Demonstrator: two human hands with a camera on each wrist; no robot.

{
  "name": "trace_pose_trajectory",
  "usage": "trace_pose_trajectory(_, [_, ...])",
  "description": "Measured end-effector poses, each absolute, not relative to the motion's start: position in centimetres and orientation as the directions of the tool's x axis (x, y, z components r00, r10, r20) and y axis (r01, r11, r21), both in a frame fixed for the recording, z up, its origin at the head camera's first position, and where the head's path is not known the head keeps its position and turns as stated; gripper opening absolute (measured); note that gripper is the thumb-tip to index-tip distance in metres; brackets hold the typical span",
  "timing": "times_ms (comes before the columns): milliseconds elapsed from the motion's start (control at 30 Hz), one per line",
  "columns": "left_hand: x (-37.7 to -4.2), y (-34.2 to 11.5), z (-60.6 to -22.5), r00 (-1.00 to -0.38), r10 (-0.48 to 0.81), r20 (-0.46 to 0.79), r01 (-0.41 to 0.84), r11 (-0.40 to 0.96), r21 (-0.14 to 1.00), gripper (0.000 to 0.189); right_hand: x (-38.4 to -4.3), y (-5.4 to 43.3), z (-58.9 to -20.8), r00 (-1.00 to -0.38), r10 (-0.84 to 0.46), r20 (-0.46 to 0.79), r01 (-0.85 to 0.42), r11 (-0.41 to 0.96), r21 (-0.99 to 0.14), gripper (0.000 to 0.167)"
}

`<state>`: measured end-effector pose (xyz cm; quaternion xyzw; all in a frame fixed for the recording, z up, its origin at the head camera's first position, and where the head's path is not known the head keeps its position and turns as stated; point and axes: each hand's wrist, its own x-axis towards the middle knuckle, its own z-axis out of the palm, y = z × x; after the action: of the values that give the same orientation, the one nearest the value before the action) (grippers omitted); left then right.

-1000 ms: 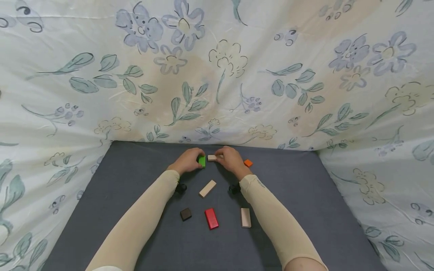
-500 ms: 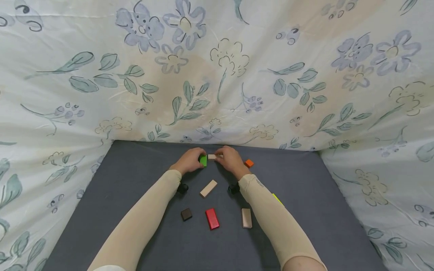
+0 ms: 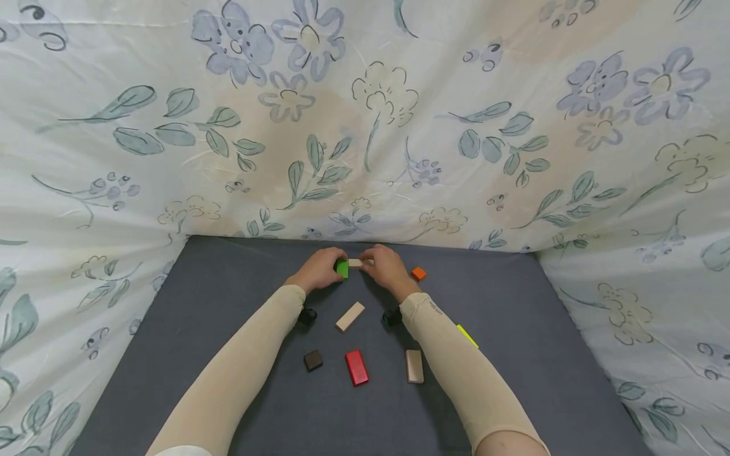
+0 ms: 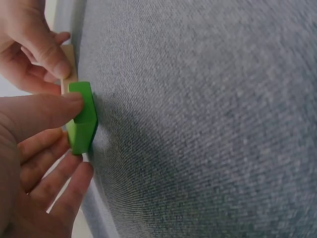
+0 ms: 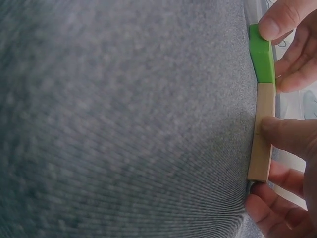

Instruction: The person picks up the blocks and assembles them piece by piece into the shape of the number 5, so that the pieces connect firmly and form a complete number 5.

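Near the table's far edge, my left hand (image 3: 319,270) pinches a green block (image 4: 82,117) between thumb and fingers; the block has slanted faces in the left wrist view. My right hand (image 3: 389,268) holds a long plain wooden block (image 5: 261,136), thumb on its near side and fingers behind. In the right wrist view, one end of the wooden block meets the end of the green block, the two lying in line on the grey cloth. Part of the wooden block is hidden behind my right fingers in the head view.
An orange block (image 3: 419,273) lies right of my right hand. Closer in are a plain wooden block (image 3: 350,316), a dark brown block (image 3: 313,360), a red block (image 3: 357,368) and another wooden block (image 3: 414,366). A yellow-green piece (image 3: 467,335) shows beside my right sleeve. A floral cloth (image 3: 365,126) hangs behind.
The green block and the wooden block have come together, closing the small gap between them. The yellow-green piece has come into sight beside the right sleeve.
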<state>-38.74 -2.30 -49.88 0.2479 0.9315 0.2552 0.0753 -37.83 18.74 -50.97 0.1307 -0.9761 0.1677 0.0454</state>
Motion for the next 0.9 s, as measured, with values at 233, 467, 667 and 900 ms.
trace_pose_trajectory(233, [-38.80,-2.31,-49.62,-0.863,0.505,-0.025,0.428,0.755,0.497,0.048,-37.85,18.60,-50.86,-0.965,-0.230,0.126,-0.259,0.915,-0.311,0.023])
trace_pose_trajectory(467, [-38.56,-2.25,-49.36,-0.863,0.505,-0.025,0.426,0.753,0.502,0.049,-37.92,18.58,-50.94,-0.968,-0.222,0.118,-0.249,0.912,-0.326,0.024])
trace_pose_trajectory(667, [-38.66,-2.15,-49.57,-0.864,0.503,-0.025,0.426,0.757,0.495,0.049,-37.90,18.73,-50.94,-0.968,-0.226,0.109,-0.250,0.908,-0.336,0.026])
trace_pose_trajectory(900, [-38.62,-2.07,-49.70,-0.867,0.497,-0.022,0.424,0.761,0.491,0.050,-37.96,18.88,-51.14,-0.968,-0.230,0.100,-0.251,0.896,-0.366,0.027])
